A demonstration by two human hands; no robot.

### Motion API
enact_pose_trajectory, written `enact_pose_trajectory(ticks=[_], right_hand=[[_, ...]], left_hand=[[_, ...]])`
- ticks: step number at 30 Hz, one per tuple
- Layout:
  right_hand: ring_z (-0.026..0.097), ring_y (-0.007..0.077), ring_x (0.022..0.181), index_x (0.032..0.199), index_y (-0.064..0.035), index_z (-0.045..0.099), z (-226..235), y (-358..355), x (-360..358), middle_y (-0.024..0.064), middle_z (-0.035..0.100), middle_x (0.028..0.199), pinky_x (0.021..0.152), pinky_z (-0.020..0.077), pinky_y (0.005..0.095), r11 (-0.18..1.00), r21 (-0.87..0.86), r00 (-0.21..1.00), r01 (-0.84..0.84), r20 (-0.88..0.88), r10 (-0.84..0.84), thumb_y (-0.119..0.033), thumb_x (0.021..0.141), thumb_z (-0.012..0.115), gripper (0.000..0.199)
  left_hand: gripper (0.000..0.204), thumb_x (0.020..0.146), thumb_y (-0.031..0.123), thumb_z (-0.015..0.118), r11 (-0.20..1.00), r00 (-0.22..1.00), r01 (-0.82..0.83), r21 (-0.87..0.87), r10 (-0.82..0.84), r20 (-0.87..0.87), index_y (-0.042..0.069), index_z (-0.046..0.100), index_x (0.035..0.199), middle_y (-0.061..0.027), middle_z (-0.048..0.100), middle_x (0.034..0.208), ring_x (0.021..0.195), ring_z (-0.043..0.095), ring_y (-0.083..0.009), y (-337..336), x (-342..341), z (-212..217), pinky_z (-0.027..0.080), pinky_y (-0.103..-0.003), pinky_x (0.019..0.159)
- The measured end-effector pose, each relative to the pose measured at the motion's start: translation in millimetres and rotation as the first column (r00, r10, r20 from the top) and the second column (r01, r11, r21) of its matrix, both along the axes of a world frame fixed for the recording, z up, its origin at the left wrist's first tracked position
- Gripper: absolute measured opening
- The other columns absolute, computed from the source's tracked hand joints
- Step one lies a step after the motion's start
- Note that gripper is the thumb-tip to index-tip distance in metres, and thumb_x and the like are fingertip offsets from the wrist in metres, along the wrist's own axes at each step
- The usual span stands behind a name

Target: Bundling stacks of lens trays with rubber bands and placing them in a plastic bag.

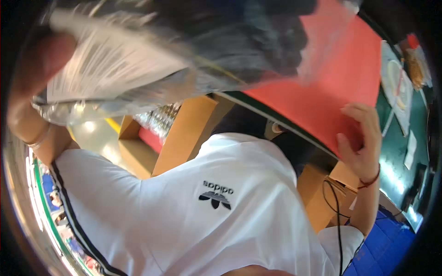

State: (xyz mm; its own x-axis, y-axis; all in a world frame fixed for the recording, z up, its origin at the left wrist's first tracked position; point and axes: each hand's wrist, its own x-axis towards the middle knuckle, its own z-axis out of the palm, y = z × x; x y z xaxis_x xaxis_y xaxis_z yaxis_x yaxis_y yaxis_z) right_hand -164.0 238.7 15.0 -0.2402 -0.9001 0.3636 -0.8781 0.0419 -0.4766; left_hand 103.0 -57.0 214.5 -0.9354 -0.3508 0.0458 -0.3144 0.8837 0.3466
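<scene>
A large clear plastic bag (198,85) fills the upper part of the view, blurred by motion. Inside it are a white printed sheet (110,64) and something dark that I cannot make out. At the upper left, my left hand (46,64) grips the bag's edge, its thumb over the printed sheet; most of its fingers are hidden. A flat red sheet (340,69) lies on the dark green table (391,147), partly under the bag. On the red sheet's near right edge rests my right hand (361,138), fingers and thumb apart, holding nothing.
Below the table edge stands an open cardboard box (184,133) with shiny clear packaging (159,120) and something red in it. More cardboard (315,198) and a black cable (338,221) are at lower right, beside a blue surface (386,244). A small bag with brown contents (413,69) lies far right.
</scene>
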Motion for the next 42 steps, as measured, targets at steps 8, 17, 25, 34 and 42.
enact_pose_trajectory(ticks=[8, 17, 25, 34, 42], right_hand=[[0.054, 0.0313, 0.103, 0.105, -0.0023, 0.06, 1, 0, 2, 0.0156, 0.056, 0.11, 0.092, 0.0416, 0.0371, 0.998, 0.054, 1.0, 0.026, -0.008, -0.025, -0.003, 0.066, 0.062, 0.039], [0.053, 0.0304, 0.108, 0.107, -0.0032, 0.059, 6, 7, 4, 0.015, 0.055, 0.113, 0.095, 0.0407, 0.0367, 0.984, 0.163, 0.996, 0.067, -0.07, -0.057, -0.004, 0.069, 0.059, 0.038], [0.051, 0.0296, 0.112, 0.111, -0.0031, 0.057, -3, 12, -13, 0.0148, 0.053, 0.117, 0.097, 0.0393, 0.0379, 0.972, 0.228, 0.991, 0.052, -0.135, -0.022, -0.005, 0.074, 0.056, 0.038], [0.049, 0.0291, 0.115, 0.109, -0.0026, 0.059, -8, 14, -11, 0.0151, 0.052, 0.118, 0.099, 0.0379, 0.0382, 0.964, 0.226, 0.983, 0.143, -0.144, -0.113, -0.004, 0.076, 0.057, 0.033], [0.047, 0.0273, 0.116, 0.106, -0.0012, 0.059, -14, 13, 4, 0.014, 0.05, 0.119, 0.1, 0.0374, 0.0369, 0.923, 0.162, 0.937, 0.349, -0.097, -0.337, -0.002, 0.085, 0.056, 0.022]], left_hand=[[0.092, 0.058, 0.013, 0.074, 0.93, 0.931, -0.3, 0.212, 0.334, -0.145, -0.004, 0.033, 0.139, -0.0173, 0.049, 0.129, 0.12, 0.049, -0.0248, 11, 86, -38, 0.035, -0.033, 0.102], [0.087, 0.066, 0.017, 0.074, 0.653, 0.629, -0.65, 0.39, 0.75, -0.207, -0.008, 0.031, 0.138, -0.0164, 0.05, 0.128, 0.113, 0.051, -0.0212, -8, 207, -115, 0.038, -0.03, 0.097], [0.063, 0.065, 0.014, 0.076, 0.2, 0.161, -0.904, 0.378, 0.978, -0.133, -0.005, 0.052, 0.12, -0.0092, 0.061, 0.102, 0.086, 0.059, -0.0188, -42, 319, -234, 0.047, -0.031, 0.079], [0.087, 0.055, 0.052, 0.077, -0.617, -0.617, -0.782, -0.087, 0.786, -0.029, -0.006, 0.058, 0.118, -0.0207, 0.06, 0.117, 0.108, 0.059, -0.0288, -91, 387, -454, 0.045, -0.036, 0.093], [0.118, 0.05, 0.06, 0.08, -0.637, -0.65, -0.758, -0.141, 0.717, 0.252, 0.001, 0.03, 0.139, -0.0335, 0.038, 0.133, 0.123, 0.039, -0.0461, -107, 398, -557, 0.032, -0.053, 0.103]])
